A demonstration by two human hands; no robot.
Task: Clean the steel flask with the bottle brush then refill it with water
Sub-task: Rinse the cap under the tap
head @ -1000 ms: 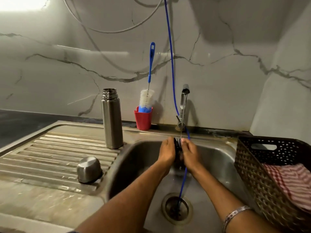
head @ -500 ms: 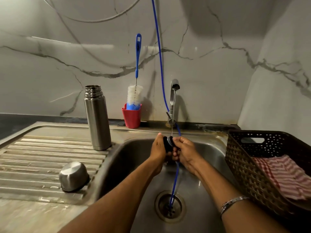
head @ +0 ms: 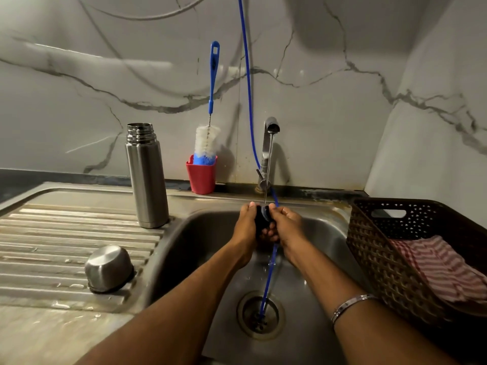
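Both hands share one grip over the sink (head: 329, 233): left hand (head: 246, 225) & right hand (head: 286, 225) curl round a small dark stopper (head: 263, 219), prob. the flask's inner plug, held under a thin stream from the tap (head: 269, 143). Fingers wrapped on it from either side, so neither hand is free. Steel flask (head: 146, 175) stands upright on the drainer part of the bench (head: 39, 233), at the basin's left rim, mouth open, nothing on top. Its steel cap (head: 109, 268) sits upside down on the ribs, nearer the onlooker, apart from the flask. Bottle brush (head: 208, 138) rests bristles-down in a red cup (head: 201, 177) at the wall, betw. flask & tap, not touched by either hand. Blue hose (head: 249, 88) hangs from above, passes behind the hands, ends at the drain (head: 261, 313). Brown basket (head: 395, 259) w/ a striped cloth (head: 442, 270) sits right of the basin. Progress, judging by layout: flask is stripped down & small parts are getting rinsed; can't tell if the body's been brushed inside. Left to do, at least: refill w/ water, plug & cap back on.
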